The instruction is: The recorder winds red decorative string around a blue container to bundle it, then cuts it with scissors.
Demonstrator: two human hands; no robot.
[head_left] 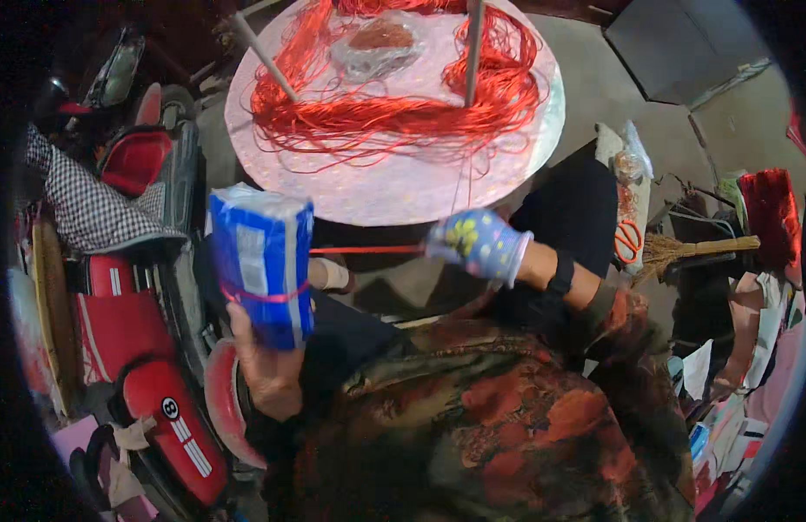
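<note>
Upright in my left hand [268, 374] is a blue plastic-wrapped package [251, 257] with a pale top, gripped near its lower end. A pinkish-red band of cord [268, 297] goes around its lower half. From the package a red cord [368, 250] runs taut to my right hand [479, 246], which wears a patterned knit glove and is closed on it. The gloved fingers are a little blurred. A thin strand also rises from the glove toward a large loose hank of red cord [394, 117] on the round table [351, 196].
Upright rods [474, 52] stand inside the hank, beside a clear plastic bag [377, 56] with reddish-brown contents. Orange-handled scissors [627, 242] and a straw broom [699, 248] are at right. A red-and-black scooter [173, 426] crowds the left side.
</note>
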